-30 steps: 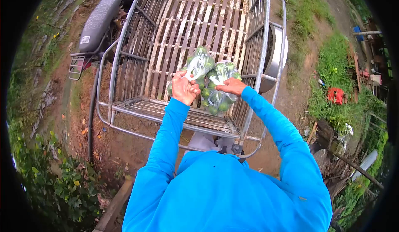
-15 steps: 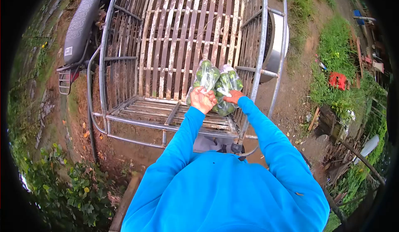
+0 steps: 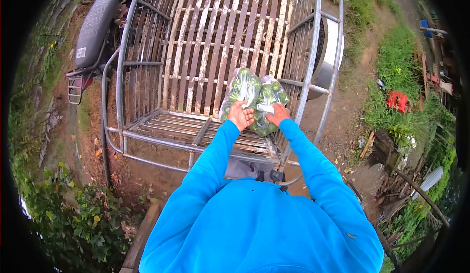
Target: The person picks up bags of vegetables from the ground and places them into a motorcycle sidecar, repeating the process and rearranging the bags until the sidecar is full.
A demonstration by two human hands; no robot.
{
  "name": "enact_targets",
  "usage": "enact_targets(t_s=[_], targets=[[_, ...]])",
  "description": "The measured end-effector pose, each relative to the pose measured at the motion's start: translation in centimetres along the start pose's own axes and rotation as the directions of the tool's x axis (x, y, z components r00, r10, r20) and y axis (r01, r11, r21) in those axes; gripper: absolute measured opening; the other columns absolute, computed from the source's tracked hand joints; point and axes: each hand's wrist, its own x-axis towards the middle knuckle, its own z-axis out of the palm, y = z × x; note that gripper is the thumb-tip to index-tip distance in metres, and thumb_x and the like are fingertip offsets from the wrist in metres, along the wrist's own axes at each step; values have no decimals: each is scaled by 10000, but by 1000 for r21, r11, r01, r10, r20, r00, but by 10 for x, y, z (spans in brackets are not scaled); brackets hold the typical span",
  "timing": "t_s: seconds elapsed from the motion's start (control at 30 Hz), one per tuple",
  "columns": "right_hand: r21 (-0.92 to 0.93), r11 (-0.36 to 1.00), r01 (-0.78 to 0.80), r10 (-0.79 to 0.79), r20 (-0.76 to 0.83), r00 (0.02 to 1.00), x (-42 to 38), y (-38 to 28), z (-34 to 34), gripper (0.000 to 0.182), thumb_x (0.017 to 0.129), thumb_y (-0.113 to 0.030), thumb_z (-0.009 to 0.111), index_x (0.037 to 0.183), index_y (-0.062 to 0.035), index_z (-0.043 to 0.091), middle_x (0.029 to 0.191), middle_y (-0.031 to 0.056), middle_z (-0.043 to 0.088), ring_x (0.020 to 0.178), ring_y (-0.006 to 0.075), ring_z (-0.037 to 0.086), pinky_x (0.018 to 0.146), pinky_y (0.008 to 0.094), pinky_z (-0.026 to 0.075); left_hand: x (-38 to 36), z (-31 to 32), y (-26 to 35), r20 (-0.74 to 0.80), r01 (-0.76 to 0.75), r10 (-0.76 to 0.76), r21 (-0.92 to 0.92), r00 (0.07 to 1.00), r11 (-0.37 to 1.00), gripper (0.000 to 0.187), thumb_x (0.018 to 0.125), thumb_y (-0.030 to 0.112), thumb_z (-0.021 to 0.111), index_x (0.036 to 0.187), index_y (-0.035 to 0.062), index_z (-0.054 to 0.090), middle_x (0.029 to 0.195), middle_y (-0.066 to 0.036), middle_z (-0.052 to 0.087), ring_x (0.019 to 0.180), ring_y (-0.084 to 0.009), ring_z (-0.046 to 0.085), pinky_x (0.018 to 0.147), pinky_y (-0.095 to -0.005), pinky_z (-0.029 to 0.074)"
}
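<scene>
Two clear plastic bags filled with green produce lie side by side at the near end of the slatted cart bed. At the gathered top of the left plastic bag (image 3: 245, 84) is my left hand (image 3: 240, 116), its fingers curled with the palm turned partly up. My right hand (image 3: 278, 114) grips the bunched plastic of the right plastic bag (image 3: 270, 93), thumb toward the middle. Green pieces show through the film below and between both hands. The produce is round or oblong; its exact kind is unclear.
Metal rails (image 3: 313, 43) enclose the slatted cart bed (image 3: 220, 38), with a wheel under a pale fender (image 3: 329, 60) at right. A motorcycle seat (image 3: 95, 28) stands at left. A red object (image 3: 397, 101) lies in grass; leafy plants (image 3: 85, 219) grow at lower left.
My left hand has shifted slightly down and opened its curl a little. The left bag looks spread wider, and my right hand has moved slightly up on its bag.
</scene>
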Motion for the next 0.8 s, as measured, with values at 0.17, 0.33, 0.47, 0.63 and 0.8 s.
enact_targets(t_s=[0.17,0.33,0.47,0.63,0.8], targets=[[-8,991,137,-131,-365,922,-28,-5,18,522,661,-246,678,1076,-3,474,1063,195,400,992,361,441,844,399,392,-30,-6,-12,78,-128,129,-10,989,992,355,777,383,490,1039,152,423,833,-119,569,651,-214,548,575,-342,458],[98,961,257,-230,-230,946,-53,-1,21,430,687,-265,653,1021,-24,528,1004,172,474,942,323,487,820,372,406,-75,-24,-41,122,-277,249,407,961,870,500,826,421,468,1224,129,387,879,-46,544,657,-117,523,578,-274,446],[180,963,199,-231,180,956,-73,-5,36,348,707,-298,612,944,-44,585,923,169,561,854,281,547,764,364,437,-112,-49,-67,162,-264,211,477,964,838,454,855,436,422,1147,92,475,870,7,518,655,-86,502,579,-242,426],[91,815,573,-579,184,794,-98,-10,76,304,715,-251,622,929,-39,586,919,161,556,840,283,537,750,367,434,-167,-77,-123,102,-426,421,378,901,822,485,852,493,409,1104,93,516,855,15,513,642,-79,477,584,-235,412],[-144,548,824,-816,128,564,-138,-31,90,420,701,-252,657,1001,11,527,977,198,499,970,326,443,866,390,360,-224,-127,-231,-145,-649,675,194,723,736,424,786,456,478,1000,98,556,828,9,510,608,-78,476,525,-228,397]])
